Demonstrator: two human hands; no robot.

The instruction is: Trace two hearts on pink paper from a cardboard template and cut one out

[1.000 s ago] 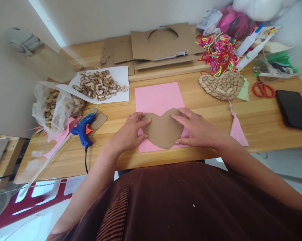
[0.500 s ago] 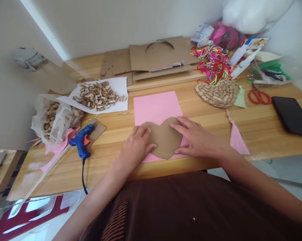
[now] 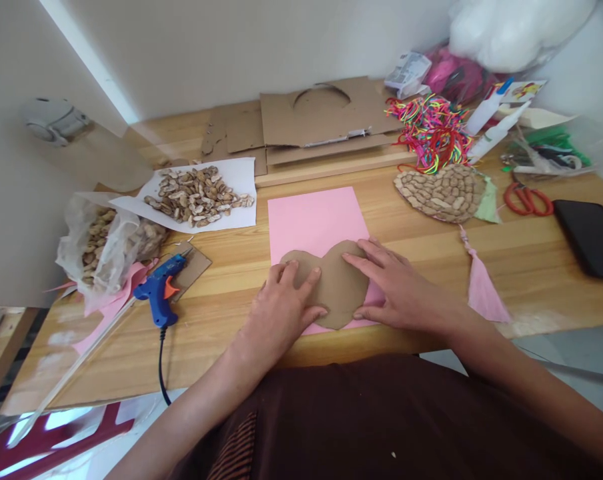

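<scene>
A brown cardboard heart point(image 3: 331, 287) lies flat on a sheet of pink paper point(image 3: 314, 213) near the table's front edge. Across its left side rests my left hand point(image 3: 281, 303), fingers spread and pressing on the cardboard, with the thumb toward the lower middle. My right hand point(image 3: 394, 283) lies over the right edge, its fingertips on the upper right lobe and its thumb by the lower right edge. Both hands are open, touching the heart without closing around it. Some of the heart's side edges are hidden beneath them.
To the left are a blue glue gun point(image 3: 159, 287), a bag of peanuts point(image 3: 99, 240) and peanut shells point(image 3: 196, 197) on white paper. At right are a peanut-covered heart point(image 3: 439, 193) with a pink tassel point(image 3: 484, 283), scissors point(image 3: 526, 199) and a phone point(image 3: 589, 237). Cardboard pieces point(image 3: 326, 117) stand behind.
My left hand has shifted right over the heart and its fingers have spread wider. The right hand keeps about the same place on the heart. The whole view has shifted slightly.
</scene>
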